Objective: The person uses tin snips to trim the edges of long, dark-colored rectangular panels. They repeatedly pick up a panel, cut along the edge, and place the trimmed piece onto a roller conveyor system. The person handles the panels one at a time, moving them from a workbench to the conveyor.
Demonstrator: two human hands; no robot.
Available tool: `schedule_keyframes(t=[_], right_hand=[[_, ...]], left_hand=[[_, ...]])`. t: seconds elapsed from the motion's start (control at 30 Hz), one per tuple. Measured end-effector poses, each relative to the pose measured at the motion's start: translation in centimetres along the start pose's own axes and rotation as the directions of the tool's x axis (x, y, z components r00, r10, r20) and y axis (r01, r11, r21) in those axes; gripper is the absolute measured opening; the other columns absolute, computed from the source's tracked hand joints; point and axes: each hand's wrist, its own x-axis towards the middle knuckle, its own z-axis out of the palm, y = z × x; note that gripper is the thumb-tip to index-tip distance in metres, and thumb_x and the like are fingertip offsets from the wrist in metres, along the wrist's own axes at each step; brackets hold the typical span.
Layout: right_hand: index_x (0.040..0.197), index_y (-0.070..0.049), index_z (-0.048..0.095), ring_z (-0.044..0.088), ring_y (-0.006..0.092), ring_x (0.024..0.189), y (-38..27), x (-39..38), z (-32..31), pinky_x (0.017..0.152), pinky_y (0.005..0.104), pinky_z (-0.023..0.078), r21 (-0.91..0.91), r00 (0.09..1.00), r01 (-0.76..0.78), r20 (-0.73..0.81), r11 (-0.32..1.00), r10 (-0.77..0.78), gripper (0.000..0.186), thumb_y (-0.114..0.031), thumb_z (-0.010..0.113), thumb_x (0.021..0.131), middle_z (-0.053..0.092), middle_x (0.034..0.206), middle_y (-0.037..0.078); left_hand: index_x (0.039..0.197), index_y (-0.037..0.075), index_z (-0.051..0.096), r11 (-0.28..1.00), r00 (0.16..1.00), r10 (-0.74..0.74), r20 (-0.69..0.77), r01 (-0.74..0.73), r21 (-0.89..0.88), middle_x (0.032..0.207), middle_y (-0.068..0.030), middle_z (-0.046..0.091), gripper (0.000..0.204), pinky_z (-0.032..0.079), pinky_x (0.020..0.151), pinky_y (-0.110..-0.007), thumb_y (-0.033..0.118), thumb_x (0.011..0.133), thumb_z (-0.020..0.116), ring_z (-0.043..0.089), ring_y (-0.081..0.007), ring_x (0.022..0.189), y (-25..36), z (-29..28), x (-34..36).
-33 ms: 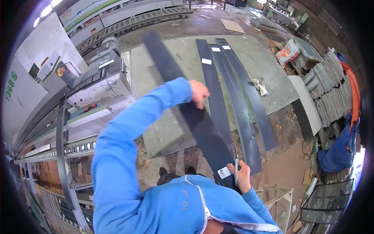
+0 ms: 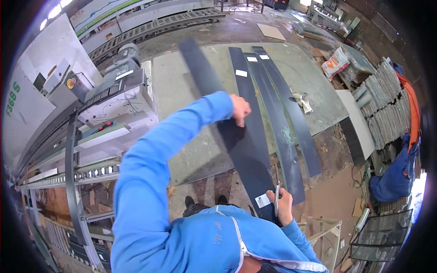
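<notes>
Now the dark board's far end stands farther right

Clearly, the dark board (image 2: pixel 248 159) is the thing in play: it slants from near the person's body toward the far left, left of the other boards. Compared with a moment ago, its far end has shifted right, and the blur there suggests that it is moving. The near end, with its white label (image 2: pixel 262 200), has hardly moved. As I judge it, the board is being turned about that near end rather than carried off, and its position is unsettled.

The left hand (image 2: pixel 240 110) has shifted right too, at about the middle of the board's length. Its fingers curl down by the board's right edge; whether they are clamped on it, I cannot tell. The right hand (image 2: pixel 286 204) stays beside the near end, its fingers closed round a slim metallic piece (image 2: pixel 277 196) whose kind is unclear.

Just right lie a labelled board (image 2: pixel 249 98), a scuffed board (image 2: pixel 275 123) and an outer board (image 2: pixel 298 127), all unchanged. Less of the grey-green sheet (image 2: pixel 330 86) now shows between the turning board and the labelled one. A crumpled pale cloth (image 2: pixel 303 103) rests farther right, beside the outer board.
</notes>
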Motion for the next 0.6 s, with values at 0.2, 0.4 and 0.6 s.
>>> schedule_keyframes(t=[0.2, 0.4, 0.6], right_hand=[[0.066, 0.004, 0.058, 0.048, 0.0134, 0.059, 4.2, 4.5, 1.2, 0.055, 0.0344, 0.042, 0.079, 0.984, -0.163, -0.059, 0.983, 0.168, 0.051, -0.043, 0.072, 0.075, 0.053, 0.056, 0.01], [0.071, 0.006, 0.063, 0.052, 0.0125, 0.058, 7.5, 9.8, 3.3, 0.055, 0.032, 0.042, 0.154, 0.979, -0.17, -0.089, 0.973, 0.185, 0.047, -0.039, 0.072, 0.077, 0.059, 0.062, 0.007], [0.077, 0.003, 0.062, 0.054, 0.0114, 0.061, 1.1, 11.7, 4.2, 0.056, 0.028, 0.043, 0.612, 0.986, -0.13, -0.004, 0.78, 0.167, 0.03, -0.026, 0.07, 0.08, 0.06, 0.07, 0.005]], left_hand=[[0.103, 0.007, 0.059, 0.987, 0.898, 0.035, -0.439, 0.037, 0.155, 0.1, -0.0122, 0.057, 0.041, 0.041, 0.09, -0.041, 0.035, 0.075, 0.067, 0.052, -0.0297, 0.103, -0.8, 3.3, 3.3], [0.102, 0.004, 0.06, 0.98, 0.817, -0.201, -0.54, 0.167, -0.112, 0.099, -0.0131, 0.059, 0.032, 0.047, 0.083, -0.04, 0.025, 0.078, 0.067, 0.057, -0.0317, 0.095, -9.2, 6.7, -17.4], [0.087, 0.002, 0.063, 0.35, -0.077, -0.83, -0.553, 0.701, -0.622, 0.079, -0.0147, 0.065, 0.027, 0.047, 0.067, -0.037, 0.028, 0.078, 0.063, 0.061, -0.0288, 0.072, -17.8, 16.0, -50.7]])
